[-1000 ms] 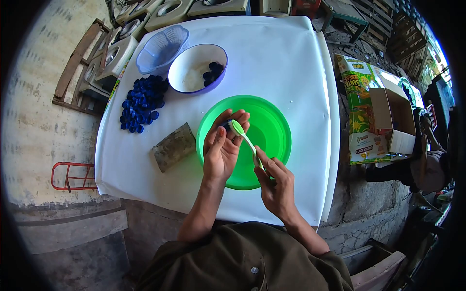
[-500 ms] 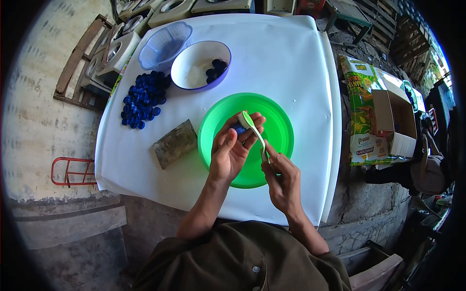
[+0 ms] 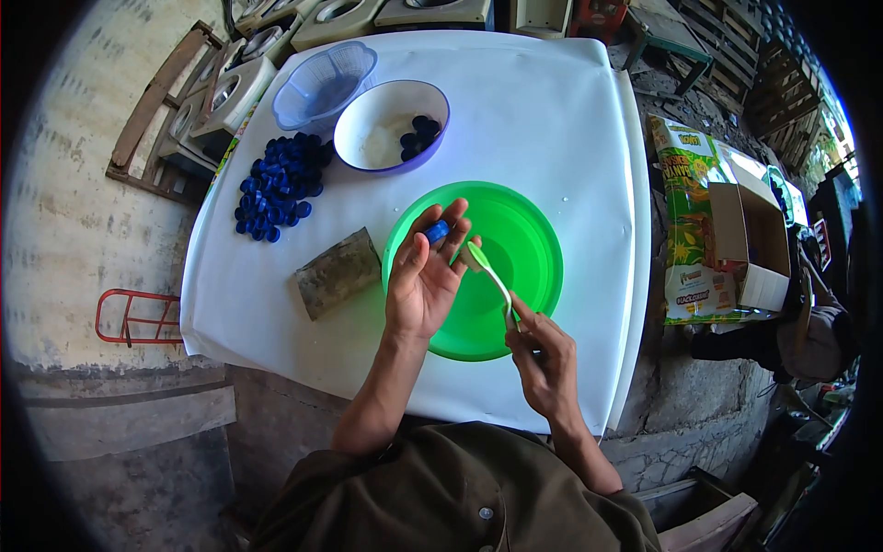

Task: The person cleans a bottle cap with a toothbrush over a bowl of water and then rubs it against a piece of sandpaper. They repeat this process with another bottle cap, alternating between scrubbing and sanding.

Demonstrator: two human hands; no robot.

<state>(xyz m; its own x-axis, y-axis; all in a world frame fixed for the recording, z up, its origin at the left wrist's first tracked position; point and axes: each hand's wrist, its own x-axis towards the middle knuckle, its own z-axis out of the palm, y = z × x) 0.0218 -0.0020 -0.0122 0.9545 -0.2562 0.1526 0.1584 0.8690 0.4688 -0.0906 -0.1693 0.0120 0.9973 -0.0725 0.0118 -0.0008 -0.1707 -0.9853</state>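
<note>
A blue bottle cap (image 3: 436,232) rests against the fingers of my left hand (image 3: 425,285), which is palm up above the green basin (image 3: 543,304). My right hand (image 3: 544,359) grips a white and green toothbrush (image 3: 497,281) by its handle. The brush head is just to the right of the left fingers, apart from the cap. Several dark blue caps lie in the white bowl (image 3: 368,110) with a purple outside. A heap of blue caps (image 3: 280,179) is spread on the white table covering left of the bowl.
A clear bluish plastic basket (image 3: 322,87) stands behind the bowl. A rough grey block (image 3: 338,274) lies left of the basin. To the right of the table are an open cardboard box (image 3: 759,230) and a colourful printed sack (image 3: 685,184). A red metal frame (image 3: 138,317) stands at left.
The toothbrush has come off the cap and moved down and right. My left hand has shifted slightly left and up, and the cap in its fingers now shows fully.
</note>
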